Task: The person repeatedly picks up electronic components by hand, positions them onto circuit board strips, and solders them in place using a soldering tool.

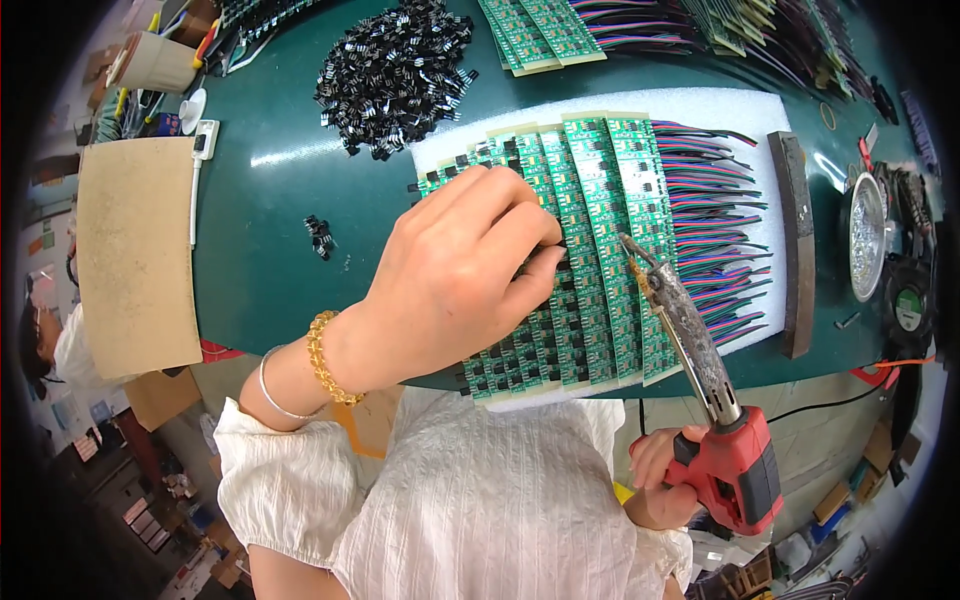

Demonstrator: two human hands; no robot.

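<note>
Green circuit boards [600, 190] lie in overlapping rows on a white foam sheet [740, 105], with bundles of thin coloured wires [715, 215] running off their right side. Over the middle rows is my left hand [455, 260], thumb and forefinger pinched together at a board. Whatever is between those fingertips is hidden, though small black parts show right beside them. My right hand [668, 475] grips the red and black handle of a soldering gun [700, 350]. Its bent tip points up and left, over the boards just right of my left fingers.
A heap of small black pinned parts [395, 75] sits at the back, with a few loose ones [318, 238] at left. A dark metal bar [793, 245] borders the foam's right side. Beyond it stands a round metal dish [866, 238]. More wired boards [545, 35] lie behind.
</note>
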